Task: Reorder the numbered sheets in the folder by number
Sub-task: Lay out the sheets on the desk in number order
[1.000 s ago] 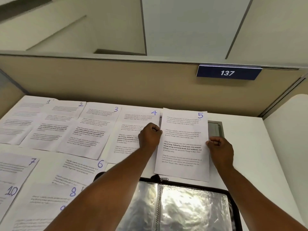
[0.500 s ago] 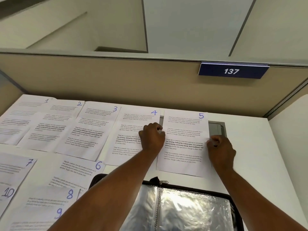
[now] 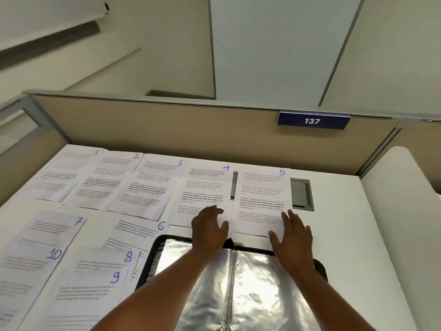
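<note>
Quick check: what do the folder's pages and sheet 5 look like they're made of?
Folder pages: likely clear glossy plastic sleeves, given the silvery crinkled glare. Sheet 5: thin matte white paper with printed text and a handwritten blue number.

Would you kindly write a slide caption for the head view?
Open left hand over sheet 4, open right hand over sheet 5, on the desk behind the open folder.

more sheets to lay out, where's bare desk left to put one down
The biggest bare stretch of desk lies right of sheet 5 and the grey hatch, running down beside the folder. A smaller bare patch sits between sheet 7 and sheet 6. The left side is crowded with overlapping sheets; the folder fills the front centre.
</note>
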`<state>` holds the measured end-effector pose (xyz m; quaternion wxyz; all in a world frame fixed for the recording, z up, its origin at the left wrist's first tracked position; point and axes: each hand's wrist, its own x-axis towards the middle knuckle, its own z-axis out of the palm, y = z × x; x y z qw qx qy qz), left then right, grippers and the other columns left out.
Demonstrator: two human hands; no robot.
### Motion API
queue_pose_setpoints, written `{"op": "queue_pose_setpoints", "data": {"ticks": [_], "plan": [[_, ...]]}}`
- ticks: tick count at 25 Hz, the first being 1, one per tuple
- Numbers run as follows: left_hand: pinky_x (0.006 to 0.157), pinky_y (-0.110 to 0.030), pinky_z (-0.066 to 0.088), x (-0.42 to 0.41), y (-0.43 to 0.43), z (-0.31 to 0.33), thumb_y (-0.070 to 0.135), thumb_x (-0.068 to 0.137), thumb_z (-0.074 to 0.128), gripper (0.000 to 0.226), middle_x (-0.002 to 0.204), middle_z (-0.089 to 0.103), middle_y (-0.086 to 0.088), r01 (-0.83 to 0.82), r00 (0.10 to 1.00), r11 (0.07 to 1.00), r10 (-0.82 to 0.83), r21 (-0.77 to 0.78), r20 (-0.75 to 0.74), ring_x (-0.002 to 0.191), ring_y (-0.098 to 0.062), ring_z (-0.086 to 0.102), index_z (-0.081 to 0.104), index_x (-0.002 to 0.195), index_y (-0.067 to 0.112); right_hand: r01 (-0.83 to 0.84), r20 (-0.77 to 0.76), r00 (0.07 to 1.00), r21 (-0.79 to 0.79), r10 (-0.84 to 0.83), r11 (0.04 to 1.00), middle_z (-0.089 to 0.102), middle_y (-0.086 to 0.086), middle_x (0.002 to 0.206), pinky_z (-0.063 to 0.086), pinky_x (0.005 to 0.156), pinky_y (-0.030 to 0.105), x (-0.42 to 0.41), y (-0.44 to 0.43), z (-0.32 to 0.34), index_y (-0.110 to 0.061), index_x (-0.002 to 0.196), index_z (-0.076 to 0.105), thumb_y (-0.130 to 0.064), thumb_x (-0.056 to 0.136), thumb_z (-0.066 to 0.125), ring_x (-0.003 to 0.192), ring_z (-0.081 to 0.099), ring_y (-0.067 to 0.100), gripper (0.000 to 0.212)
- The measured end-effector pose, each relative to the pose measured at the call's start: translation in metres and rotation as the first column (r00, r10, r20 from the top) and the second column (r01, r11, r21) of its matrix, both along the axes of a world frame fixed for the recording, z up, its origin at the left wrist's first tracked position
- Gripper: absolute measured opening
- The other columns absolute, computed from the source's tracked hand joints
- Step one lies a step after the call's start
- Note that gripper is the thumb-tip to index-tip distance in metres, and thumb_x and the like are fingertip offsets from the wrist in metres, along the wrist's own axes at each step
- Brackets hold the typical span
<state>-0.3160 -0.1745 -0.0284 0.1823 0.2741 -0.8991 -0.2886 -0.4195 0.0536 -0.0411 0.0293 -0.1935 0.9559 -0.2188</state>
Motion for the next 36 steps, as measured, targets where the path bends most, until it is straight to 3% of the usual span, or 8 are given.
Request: {"op": "queue_pose_setpoints", "data": {"ticks": [5, 10, 16, 21, 24, 28, 33, 36], "plan": [[0.108, -0.050, 0.045, 0.067, 0.003, 0.010, 0.028, 0.077, 0.077, 0.042, 0.133, 0.066, -0.005, -0.009, 0.999, 1.000, 0.009, 0.008, 0.033, 0.131, -0.028, 0.057, 0.072, 0.117, 0.018, -0.053, -0.001, 0.999, 0.008, 0.053, 0.999, 0.029, 0.008, 0.166, 0.009, 0.126, 0.055, 0.065, -0.001, 0.016, -0.014, 0.157, 0.036, -0.052, 0.096, 0.053, 0.155, 0.022, 0.025, 0.074], [0.119, -0.043, 0.032, 0.131, -0.004, 0.016, 0.031, 0.084, 0.075, 0.050, 0.147, 0.055, -0.002, 0.051, 0.992, 0.999, -0.050, -0.006, 0.115, 0.142, -0.025, 0.044, 0.065, 0.132, 0.020, -0.101, -0.030, 0.994, 0.006, 0.101, 0.995, 0.025, 0.005, 0.168, 0.005, 0.125, 0.053, 0.126, -0.011, 0.021, -0.015, 0.158, 0.035, -0.067, 0.088, 0.026, 0.156, 0.020, 0.023, 0.087], [0.114, -0.047, 0.038, 0.210, -0.045, 0.011, 0.035, 0.085, 0.072, 0.051, 0.150, 0.052, 0.001, 0.114, 0.987, 0.993, -0.117, 0.039, 0.108, 0.141, -0.021, 0.045, 0.062, 0.134, 0.025, -0.085, -0.026, 0.996, 0.027, 0.086, 0.996, 0.028, 0.006, 0.167, 0.007, 0.125, 0.052, 0.210, -0.052, 0.008, -0.016, 0.158, 0.035, -0.066, 0.090, 0.027, 0.155, 0.021, 0.023, 0.085], [0.122, -0.039, 0.022, 0.279, -0.103, 0.002, 0.035, 0.092, 0.067, 0.052, 0.158, 0.041, 0.001, 0.138, 0.976, 0.990, -0.143, 0.040, 0.167, 0.149, -0.019, 0.031, 0.056, 0.141, 0.024, -0.060, 0.061, 0.997, 0.054, 0.057, 0.997, 0.019, 0.001, 0.170, 0.003, 0.126, 0.051, 0.283, -0.107, 0.002, -0.020, 0.161, 0.028, -0.057, 0.098, 0.048, 0.157, 0.013, 0.019, 0.076], [0.124, -0.040, 0.017, 0.309, -0.132, -0.004, 0.035, 0.094, 0.066, 0.052, 0.160, 0.036, 0.004, 0.138, 0.969, 0.989, -0.147, 0.060, 0.199, 0.152, -0.016, 0.023, 0.053, 0.143, 0.025, -0.043, 0.097, 0.994, 0.028, 0.040, 0.999, 0.015, 0.000, 0.171, -0.002, 0.126, 0.048, 0.315, -0.136, 0.002, -0.020, 0.161, 0.026, -0.062, 0.093, 0.036, 0.158, 0.008, 0.018, 0.080], [0.123, -0.043, 0.023, 0.334, -0.162, -0.005, 0.030, 0.091, 0.071, 0.050, 0.157, 0.042, 0.002, 0.111, 0.974, 0.991, -0.124, 0.076, 0.191, 0.150, -0.019, 0.030, 0.058, 0.139, 0.024, -0.074, 0.097, 0.993, 0.026, 0.071, 0.997, 0.016, 0.001, 0.171, -0.005, 0.125, 0.048, 0.344, -0.167, 0.006, -0.019, 0.161, 0.027, -0.068, 0.087, 0.018, 0.158, 0.008, 0.019, 0.089], [0.122, -0.045, 0.027, 0.341, -0.173, -0.002, 0.027, 0.089, 0.075, 0.051, 0.155, 0.045, -0.002, 0.003, 0.980, 0.993, -0.027, 0.120, 0.197, 0.148, -0.023, 0.034, 0.060, 0.137, 0.020, -0.163, 0.132, 0.980, 0.077, 0.152, 0.984, 0.008, 0.000, 0.172, -0.008, 0.125, 0.046, 0.336, -0.188, 0.009, -0.022, 0.163, 0.019, -0.062, 0.091, 0.018, 0.158, 0.002, 0.018, 0.083], [0.121, -0.045, 0.028, 0.339, -0.188, 0.001, 0.029, 0.089, 0.075, 0.052, 0.155, 0.045, -0.003, -0.022, 0.981, 0.994, 0.001, 0.105, 0.195, 0.148, -0.023, 0.035, 0.060, 0.137, 0.018, -0.188, 0.120, 0.976, 0.050, 0.181, 0.981, 0.013, 0.001, 0.171, -0.007, 0.125, 0.047, 0.323, -0.211, 0.007, -0.021, 0.162, 0.023, -0.065, 0.092, 0.019, 0.158, 0.005, 0.018, 0.083]]}}
